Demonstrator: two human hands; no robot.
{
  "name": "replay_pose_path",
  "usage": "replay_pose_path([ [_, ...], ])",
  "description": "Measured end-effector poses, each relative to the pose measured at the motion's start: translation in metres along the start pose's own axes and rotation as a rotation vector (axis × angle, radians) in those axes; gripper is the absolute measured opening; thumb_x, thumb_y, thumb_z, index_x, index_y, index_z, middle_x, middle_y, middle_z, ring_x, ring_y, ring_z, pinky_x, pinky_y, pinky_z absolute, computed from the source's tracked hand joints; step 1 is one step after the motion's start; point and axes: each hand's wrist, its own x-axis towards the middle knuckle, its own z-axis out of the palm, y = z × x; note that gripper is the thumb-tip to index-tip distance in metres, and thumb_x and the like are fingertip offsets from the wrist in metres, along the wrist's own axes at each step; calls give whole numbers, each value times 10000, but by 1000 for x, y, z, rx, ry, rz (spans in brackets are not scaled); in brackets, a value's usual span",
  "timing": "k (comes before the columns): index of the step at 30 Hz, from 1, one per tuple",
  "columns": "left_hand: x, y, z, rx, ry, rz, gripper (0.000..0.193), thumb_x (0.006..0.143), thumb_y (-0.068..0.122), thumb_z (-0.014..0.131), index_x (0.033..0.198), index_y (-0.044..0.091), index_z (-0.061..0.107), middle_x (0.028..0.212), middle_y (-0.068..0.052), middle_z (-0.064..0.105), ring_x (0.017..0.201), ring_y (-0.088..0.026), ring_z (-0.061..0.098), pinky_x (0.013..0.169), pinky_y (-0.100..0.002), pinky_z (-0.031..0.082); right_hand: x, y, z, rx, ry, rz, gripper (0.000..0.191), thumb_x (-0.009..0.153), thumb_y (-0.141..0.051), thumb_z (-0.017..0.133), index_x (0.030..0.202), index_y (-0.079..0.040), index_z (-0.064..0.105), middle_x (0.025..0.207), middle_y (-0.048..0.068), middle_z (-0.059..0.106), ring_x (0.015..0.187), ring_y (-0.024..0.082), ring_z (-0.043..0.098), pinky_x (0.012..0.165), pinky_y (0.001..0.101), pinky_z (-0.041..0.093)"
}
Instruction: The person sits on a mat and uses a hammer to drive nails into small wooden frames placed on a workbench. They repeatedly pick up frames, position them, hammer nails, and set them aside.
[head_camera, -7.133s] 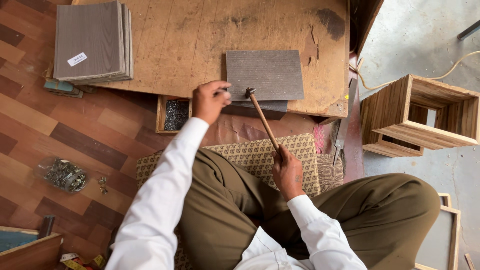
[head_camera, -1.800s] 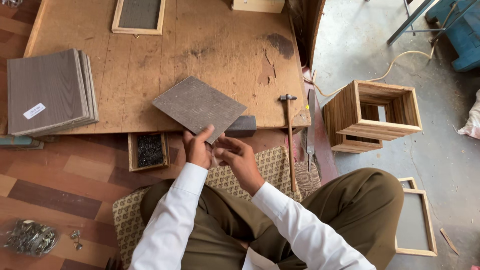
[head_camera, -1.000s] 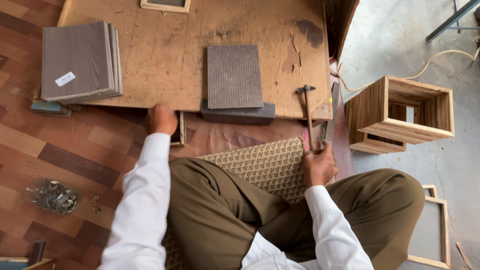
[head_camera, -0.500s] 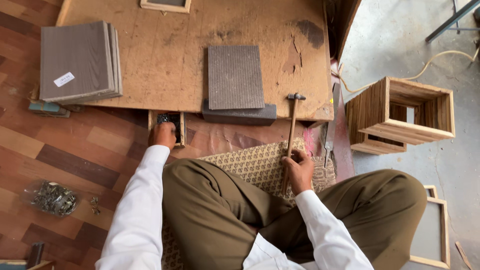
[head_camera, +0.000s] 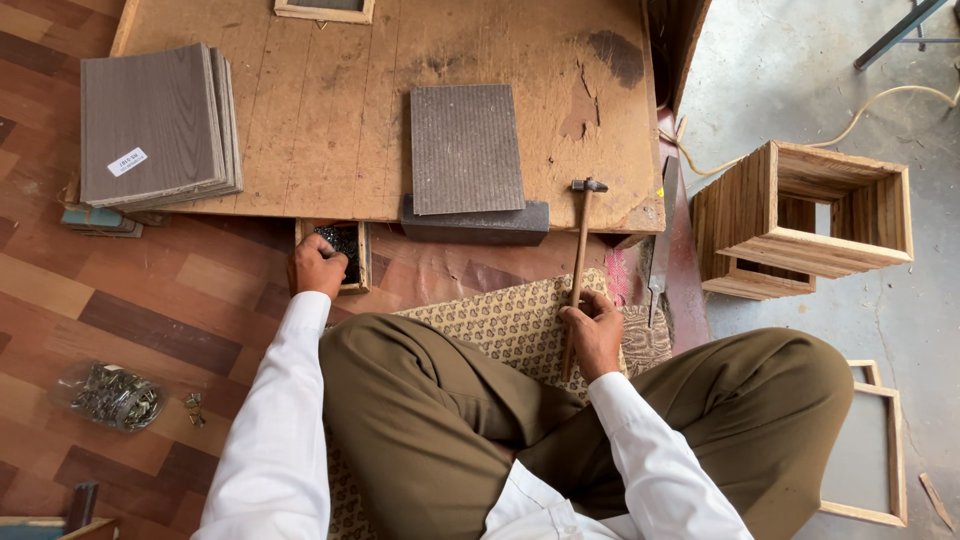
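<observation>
Hammer (head_camera: 578, 262) with small dark metal head and long wooden handle, head resting at front edge of board, handle slanting back over patterned mat; small open wooden box (head_camera: 345, 254) of dark nails, on floor just under board edge, left of grey block.

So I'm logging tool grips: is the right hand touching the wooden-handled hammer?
Touching. The head view shows the right hand closed around the wooden-handled hammer, low on its handle.
</observation>
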Motion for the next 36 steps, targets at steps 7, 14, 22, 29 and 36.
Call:
replay_pose_path([
  [7,-3,1,-8,-504,-83,41,99,897,-69,649,984,-24,664,852,-111,723,668,-150,724,556,-263,583,-1,0,-2,-15,16,-12,400,818,33,715,1214,70,681,987,149,753,829,185,718,747,298,599],
  [14,-4,56,-21,-734,-236,90,152,921,-53,673,1071,-50,699,935,-104,757,793,-183,781,698,-284,668,2,9,-3,45,9,-20,393,812,31,716,1201,80,681,971,136,744,815,177,699,732,287,580],
  [22,-15,149,33,-512,-300,265,132,943,28,683,1028,62,780,960,-94,789,766,-147,768,647,-270,644,1,12,-3,73,-15,-26,406,813,26,712,1213,85,674,969,119,727,815,165,671,739,288,564],
  [29,-20,189,75,-473,-283,214,67,918,5,682,966,13,728,889,-111,779,747,-166,779,643,-291,622,4,13,-6,91,-9,-3,397,817,32,709,1210,71,671,955,104,725,805,155,675,731,276,569],
  [36,-13,181,102,-196,-113,530,75,833,-44,720,863,25,718,946,-98,706,885,-286,697,762,-392,561,9,11,-6,158,-46,-5,333,835,41,707,1164,84,687,936,108,725,793,156,677,722,273,565],
])
